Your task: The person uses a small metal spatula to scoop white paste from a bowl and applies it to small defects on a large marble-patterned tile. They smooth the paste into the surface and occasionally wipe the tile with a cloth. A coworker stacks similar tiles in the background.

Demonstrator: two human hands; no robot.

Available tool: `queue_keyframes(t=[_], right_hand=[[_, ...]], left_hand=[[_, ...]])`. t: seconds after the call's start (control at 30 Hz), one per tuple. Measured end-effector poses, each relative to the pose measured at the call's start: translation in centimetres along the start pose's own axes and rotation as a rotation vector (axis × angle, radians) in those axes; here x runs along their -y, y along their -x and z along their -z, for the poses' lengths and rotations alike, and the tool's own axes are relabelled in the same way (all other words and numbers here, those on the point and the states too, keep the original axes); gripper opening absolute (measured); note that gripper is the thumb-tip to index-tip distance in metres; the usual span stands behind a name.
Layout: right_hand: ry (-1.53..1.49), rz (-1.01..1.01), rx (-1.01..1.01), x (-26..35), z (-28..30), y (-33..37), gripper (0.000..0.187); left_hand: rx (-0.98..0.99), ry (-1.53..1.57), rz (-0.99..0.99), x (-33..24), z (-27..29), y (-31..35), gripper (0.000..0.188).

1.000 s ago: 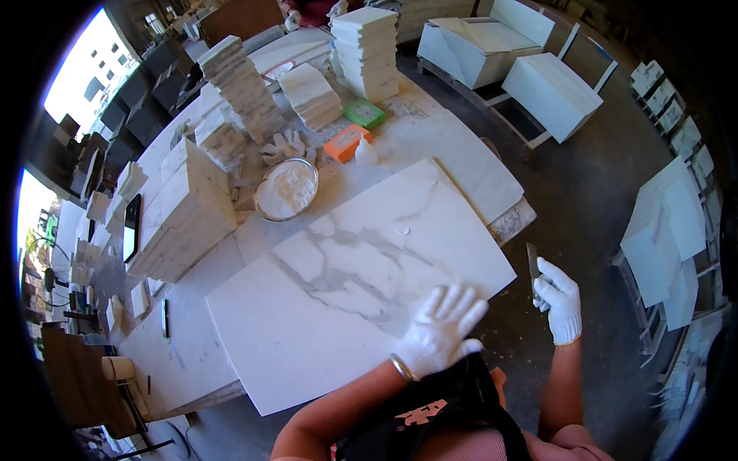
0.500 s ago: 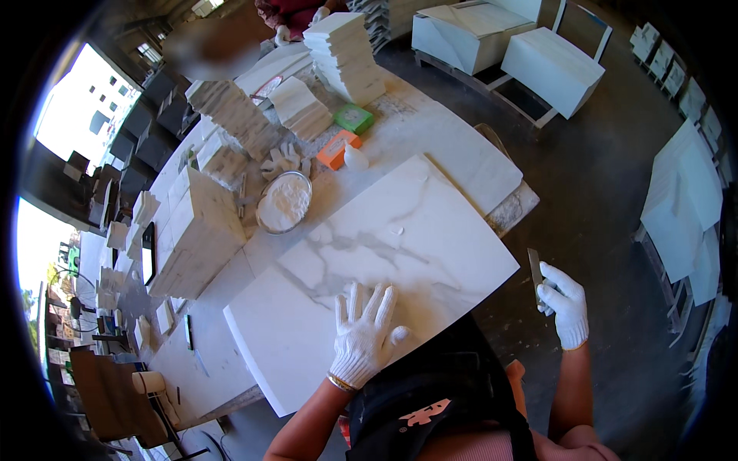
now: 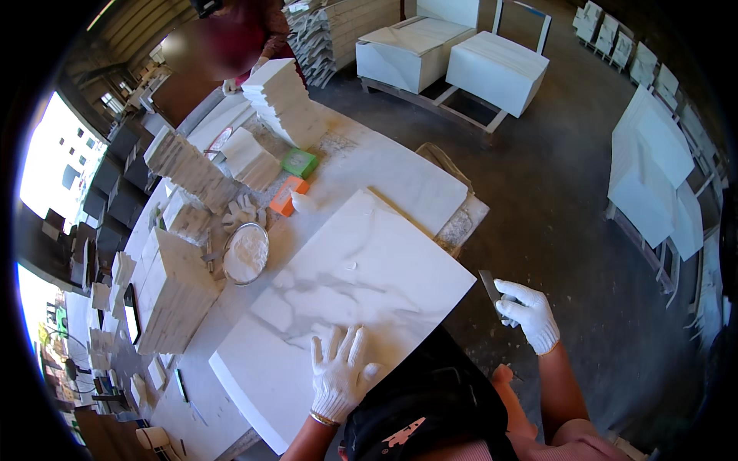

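Observation:
A large white stone slab with grey veins [image 3: 307,296] lies across the near part of the worktable. My left hand [image 3: 339,373], in a white knit glove, rests flat on its near edge with the fingers spread. My right hand [image 3: 530,313], gloved the same way, is raised off the slab's right corner, closed around a thin flat metal scraper [image 3: 489,286]. The scraper's blade points up and stands close to that corner; whether it touches cannot be told. A small white chip [image 3: 350,266] shows on the slab's surface.
Beyond the slab are a metal bowl of white powder [image 3: 247,253], a white squeeze bottle [image 3: 303,202], an orange box [image 3: 289,195] and a green box [image 3: 300,163]. Stacked stone pieces [image 3: 184,288] stand left. A co-worker [image 3: 244,38] stands at the table's far end.
My view has tilted up and turned right, so the table appears farther left and more of the co-worker shows. My left hand stays on the slab; my right still holds the scraper near its corner.

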State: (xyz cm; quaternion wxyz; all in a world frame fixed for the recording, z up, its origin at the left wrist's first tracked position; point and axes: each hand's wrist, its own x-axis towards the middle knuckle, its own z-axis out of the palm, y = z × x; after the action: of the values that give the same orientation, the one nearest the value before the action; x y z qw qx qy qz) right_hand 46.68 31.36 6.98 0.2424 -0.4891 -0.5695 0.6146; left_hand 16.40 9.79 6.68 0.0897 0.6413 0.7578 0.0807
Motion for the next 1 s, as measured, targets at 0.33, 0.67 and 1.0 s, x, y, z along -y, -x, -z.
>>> queue_keyframes(t=[0.33,0.67,1.0], right_hand=[[-0.019,0.036,-0.019,0.1,-0.1,0.4,0.04],[-0.112,0.032,-0.24,-0.7,3.2,1.9,0.04],[-0.136,0.057,-0.231,-1.6,3.2,1.6,0.041]], left_hand=[[-0.191,0.011,-0.267,-3.9,-2.9,-11.2,0.073],[0.001,0.429,-0.708,-13.0,-5.4,-12.8,0.072],[-0.201,-0.154,-0.193,-1.5,-3.9,-21.8,0.075]])
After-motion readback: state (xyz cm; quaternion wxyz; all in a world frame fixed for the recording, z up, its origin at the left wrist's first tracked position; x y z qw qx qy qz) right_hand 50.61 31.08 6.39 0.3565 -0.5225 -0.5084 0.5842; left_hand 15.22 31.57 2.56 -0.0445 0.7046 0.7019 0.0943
